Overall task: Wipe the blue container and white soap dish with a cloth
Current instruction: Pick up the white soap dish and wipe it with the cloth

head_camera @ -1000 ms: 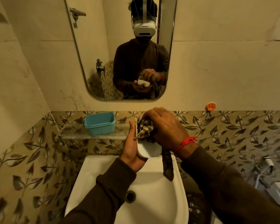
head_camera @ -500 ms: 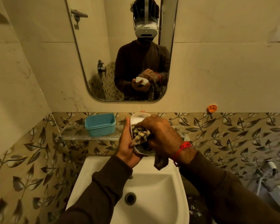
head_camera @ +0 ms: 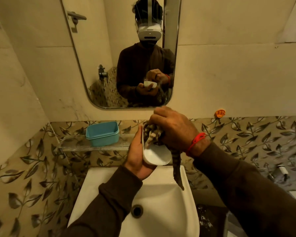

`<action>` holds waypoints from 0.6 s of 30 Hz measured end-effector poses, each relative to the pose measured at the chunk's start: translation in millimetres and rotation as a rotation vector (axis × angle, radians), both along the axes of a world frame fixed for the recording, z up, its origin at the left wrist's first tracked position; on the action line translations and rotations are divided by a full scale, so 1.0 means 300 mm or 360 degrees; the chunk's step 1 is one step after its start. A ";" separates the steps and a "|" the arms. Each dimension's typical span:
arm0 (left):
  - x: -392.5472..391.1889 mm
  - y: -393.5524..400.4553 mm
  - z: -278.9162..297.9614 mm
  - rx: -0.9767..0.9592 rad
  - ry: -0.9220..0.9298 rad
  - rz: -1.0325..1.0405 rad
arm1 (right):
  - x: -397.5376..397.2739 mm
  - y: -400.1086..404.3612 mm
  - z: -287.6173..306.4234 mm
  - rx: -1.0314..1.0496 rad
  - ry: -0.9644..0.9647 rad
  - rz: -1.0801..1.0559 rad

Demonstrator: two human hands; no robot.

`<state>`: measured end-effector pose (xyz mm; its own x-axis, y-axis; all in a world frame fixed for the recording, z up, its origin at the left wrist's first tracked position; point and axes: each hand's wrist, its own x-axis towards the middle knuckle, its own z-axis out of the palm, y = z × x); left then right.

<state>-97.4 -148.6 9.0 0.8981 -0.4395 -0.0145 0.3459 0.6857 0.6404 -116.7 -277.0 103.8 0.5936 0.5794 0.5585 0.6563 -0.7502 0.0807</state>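
My left hand [head_camera: 137, 159] holds the white soap dish [head_camera: 156, 155] above the back of the sink, its open side turned to the right. My right hand [head_camera: 173, 128] grips a bunched checked cloth [head_camera: 152, 134] and presses it into the upper part of the dish. A tail of the cloth hangs down over the basin. The blue container [head_camera: 102, 133] stands open on the glass shelf, to the left of both hands.
A white sink [head_camera: 161, 199] with a dark drain lies below the hands. The glass shelf [head_camera: 92, 146] runs along the leaf-patterned tiles. A mirror [head_camera: 120, 53] hangs above. An orange hook [head_camera: 220, 113] sticks on the wall at the right.
My right hand with the cloth has moved up from the lower part of the dish to its upper end. The dish's lower inside now shows bare white.
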 end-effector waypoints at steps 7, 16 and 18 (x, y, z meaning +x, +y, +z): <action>0.021 0.000 0.021 0.0137 -0.0068 0.0199 | -0.006 0.035 -0.008 -0.0035 -0.0078 -0.0329; 0.039 0.032 -0.021 0.0162 0.0073 0.0309 | -0.093 0.077 -0.047 -0.0324 0.0486 -0.0301; 0.038 0.030 -0.021 0.0114 0.0087 0.0309 | -0.084 0.068 -0.030 -0.0267 0.0717 -0.0258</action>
